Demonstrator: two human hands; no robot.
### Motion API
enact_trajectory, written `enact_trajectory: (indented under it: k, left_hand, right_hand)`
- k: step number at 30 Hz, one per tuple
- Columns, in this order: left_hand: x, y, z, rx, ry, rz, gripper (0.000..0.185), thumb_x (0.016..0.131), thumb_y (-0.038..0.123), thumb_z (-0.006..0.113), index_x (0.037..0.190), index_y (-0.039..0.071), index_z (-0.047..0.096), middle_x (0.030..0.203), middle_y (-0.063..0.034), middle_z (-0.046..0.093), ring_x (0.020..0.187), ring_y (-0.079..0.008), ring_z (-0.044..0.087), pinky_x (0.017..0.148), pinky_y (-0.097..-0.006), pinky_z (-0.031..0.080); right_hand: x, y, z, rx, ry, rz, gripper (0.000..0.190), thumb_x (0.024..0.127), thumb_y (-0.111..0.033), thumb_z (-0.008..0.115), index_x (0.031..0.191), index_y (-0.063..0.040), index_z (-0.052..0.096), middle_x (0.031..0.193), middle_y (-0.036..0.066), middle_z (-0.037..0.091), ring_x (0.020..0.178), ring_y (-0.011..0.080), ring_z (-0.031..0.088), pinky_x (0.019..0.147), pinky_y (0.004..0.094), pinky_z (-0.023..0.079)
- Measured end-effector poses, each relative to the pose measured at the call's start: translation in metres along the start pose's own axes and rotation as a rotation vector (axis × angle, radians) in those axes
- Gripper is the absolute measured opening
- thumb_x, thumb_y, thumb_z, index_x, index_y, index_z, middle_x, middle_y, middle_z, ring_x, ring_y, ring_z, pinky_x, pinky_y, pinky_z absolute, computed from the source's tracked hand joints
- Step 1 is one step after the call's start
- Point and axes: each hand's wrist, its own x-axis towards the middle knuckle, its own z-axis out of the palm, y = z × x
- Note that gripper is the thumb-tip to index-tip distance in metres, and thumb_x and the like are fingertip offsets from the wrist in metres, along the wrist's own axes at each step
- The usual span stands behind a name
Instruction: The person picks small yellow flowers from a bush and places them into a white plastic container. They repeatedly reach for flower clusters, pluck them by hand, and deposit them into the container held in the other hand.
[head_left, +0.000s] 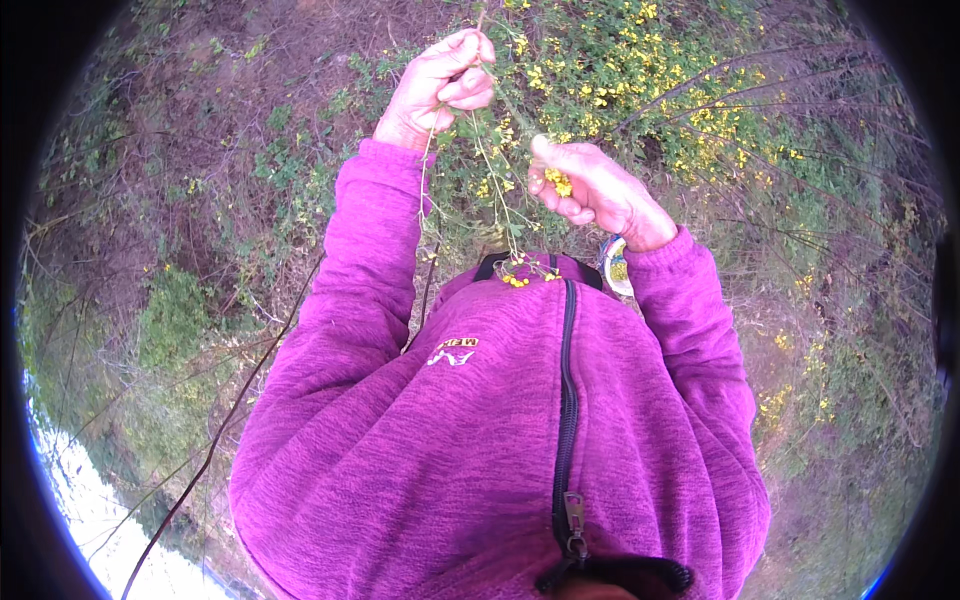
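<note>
My left hand (450, 82) is raised at the upper middle, its fingers closed on a thin green plant stem. Slender sprigs hang from that stem, and one with small yellow flower heads (516, 280) dangles in front of my purple jacket (480, 420). To the right and a little lower, my right hand (592, 184) holds picked yellow flowers (558, 182) in its curled fingers, with the thumb pointing up beside the stems. Below my right wrist, partly hidden by the sleeve, a round white-rimmed container (616, 267) shows some yellow inside.
A bush with many yellow flowers (645, 82) grows beyond my hands. Dry brush and green leaves (176, 304) cover the left side. Long bare twigs (217, 435) cross at lower left and upper right. A dark waist strap (491, 264) shows at my middle.
</note>
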Motion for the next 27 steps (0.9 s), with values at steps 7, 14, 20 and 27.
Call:
enact_trajectory:
  k: [7, 14, 20, 27]
  left_hand:
    - [0.003, -0.004, 0.006, 0.042, 0.087, -0.011, 0.023, 0.098, 0.022, 0.043, 0.093, 0.003, 0.056, 0.049, 0.0034, 0.036, 0.039, -0.0035, 0.026, 0.040, -0.0203, 0.023]
    - [-0.005, -0.005, -0.004, -0.136, 0.078, 0.127, 0.021, 0.098, 0.023, 0.043, 0.091, 0.005, 0.054, 0.055, 0.0050, 0.041, 0.038, -0.0008, 0.028, 0.040, -0.0177, 0.027]
    - [-0.009, -0.009, -0.024, -0.362, -0.168, 0.264, 0.018, 0.098, 0.018, 0.042, 0.090, 0.005, 0.052, 0.057, 0.0038, 0.044, 0.037, -0.0019, 0.031, 0.037, -0.0188, 0.026]
    - [-0.003, -0.014, -0.024, -0.480, -0.258, 0.264, 0.020, 0.098, 0.016, 0.038, 0.089, 0.003, 0.050, 0.057, -0.0006, 0.048, 0.037, -0.0062, 0.040, 0.033, -0.0198, 0.029]
  right_hand:
    - [0.001, 0.009, 0.002, -0.244, 0.050, 0.050, 0.029, 0.089, -0.034, 0.060, 0.079, -0.007, 0.059, 0.059, -0.004, 0.050, 0.041, -0.0001, 0.035, 0.036, 0.0164, 0.020]
    - [0.002, 0.021, -0.001, -0.053, 0.019, -0.041, 0.025, 0.094, -0.026, 0.052, 0.081, -0.005, 0.058, 0.058, -0.003, 0.048, 0.041, 0.0017, 0.035, 0.035, 0.0172, 0.021]
    - [-0.007, 0.030, -0.011, 0.158, -0.139, -0.124, 0.028, 0.094, -0.026, 0.052, 0.081, -0.002, 0.058, 0.056, 0.001, 0.048, 0.039, 0.0043, 0.034, 0.033, 0.0189, 0.022]
    - [0.000, 0.017, -0.016, 0.366, -0.115, -0.221, 0.021, 0.093, -0.018, 0.054, 0.090, 0.001, 0.057, 0.072, 0.003, 0.055, 0.049, 0.0045, 0.040, 0.035, 0.0167, 0.030]
